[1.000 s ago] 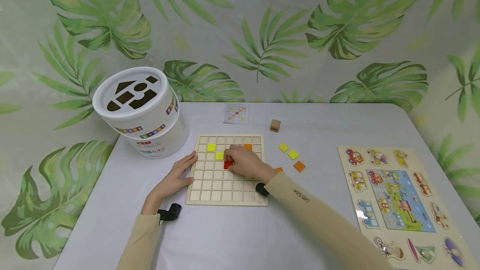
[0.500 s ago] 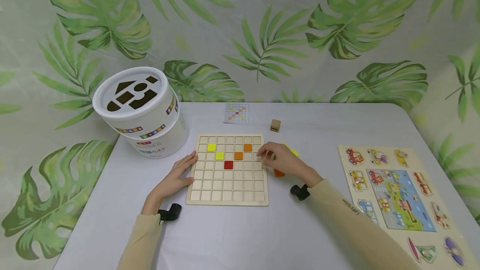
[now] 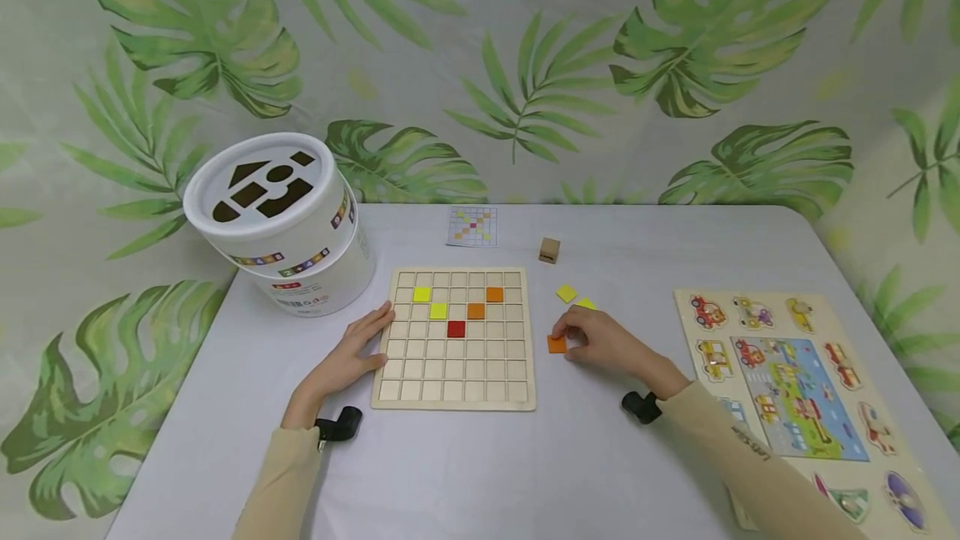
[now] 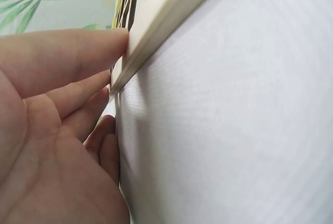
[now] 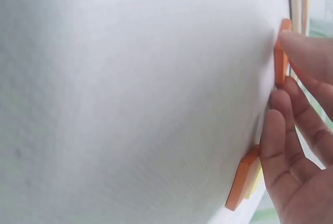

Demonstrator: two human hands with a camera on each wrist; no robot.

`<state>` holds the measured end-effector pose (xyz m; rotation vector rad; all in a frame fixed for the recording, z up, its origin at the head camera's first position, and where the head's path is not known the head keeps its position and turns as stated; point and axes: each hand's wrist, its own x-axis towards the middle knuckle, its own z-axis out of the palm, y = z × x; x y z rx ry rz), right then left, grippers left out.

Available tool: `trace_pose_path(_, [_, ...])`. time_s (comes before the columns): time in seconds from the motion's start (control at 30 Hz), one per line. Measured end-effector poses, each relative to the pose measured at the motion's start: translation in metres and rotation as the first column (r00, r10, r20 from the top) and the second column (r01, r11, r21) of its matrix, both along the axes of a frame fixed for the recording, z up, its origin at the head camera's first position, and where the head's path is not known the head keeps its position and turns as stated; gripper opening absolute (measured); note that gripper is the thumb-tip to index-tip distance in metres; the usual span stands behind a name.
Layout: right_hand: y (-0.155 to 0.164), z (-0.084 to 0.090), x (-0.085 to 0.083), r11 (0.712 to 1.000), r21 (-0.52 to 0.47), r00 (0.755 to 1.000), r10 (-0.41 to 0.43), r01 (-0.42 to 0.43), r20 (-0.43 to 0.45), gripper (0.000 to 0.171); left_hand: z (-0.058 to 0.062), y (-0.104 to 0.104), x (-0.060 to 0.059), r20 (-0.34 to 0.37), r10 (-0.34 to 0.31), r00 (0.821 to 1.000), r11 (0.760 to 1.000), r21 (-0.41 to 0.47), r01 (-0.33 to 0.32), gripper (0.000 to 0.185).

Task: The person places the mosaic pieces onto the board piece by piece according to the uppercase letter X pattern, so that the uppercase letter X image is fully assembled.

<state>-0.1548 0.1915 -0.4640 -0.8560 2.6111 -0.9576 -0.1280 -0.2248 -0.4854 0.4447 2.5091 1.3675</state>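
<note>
A pale wooden grid board (image 3: pixel 453 391) lies flat on the table. In its cells sit a red tile (image 3: pixel 456 329), two yellow tiles and two orange tiles, forming a V. My left hand (image 3: pixel 347 362) rests at the board's left edge, fingers fairly straight, fingertips touching the rim. Right of the board, my right hand (image 3: pixel 606 341) has thumb and fingers at the edges of a loose orange tile (image 3: pixel 556 346), pinching it on the tabletop. Another orange tile (image 5: pixel 242 182) lies beneath this hand in the right wrist view. Two loose yellow tiles (image 3: pixel 566 293) are just behind it, one partly covered.
A pattern card (image 3: pixel 472 227) and a small wooden block (image 3: pixel 549 250) are behind the board. A white bucket (image 3: pixel 273 223) with a shape-cutout lid stands at the back left. At the right lies a vehicle picture puzzle (image 3: pixel 810 398), partly under my right forearm.
My right hand has left the board, uncovering an orange tile in a cell beside the red one, and moved right to a loose orange tile. My left hand stays put.
</note>
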Motion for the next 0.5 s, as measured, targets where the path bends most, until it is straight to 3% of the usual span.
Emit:
trace_pose_path(0.2, [-0.005,0.002,0.002,1.0,0.012,0.999,-0.003,0.004,-0.047,0.024,-0.001,0.0,-0.001,-0.001,-0.006,1.0,1.0,0.003,0.006,0.068])
trace_pose_path(0.5, [-0.037,0.004,0.0,0.994,-0.104,0.998,-0.03,0.025,-0.047,0.023,-0.001,-0.001,0.0,0.003,0.001,1.0,1.0,0.011,-0.001,0.068])
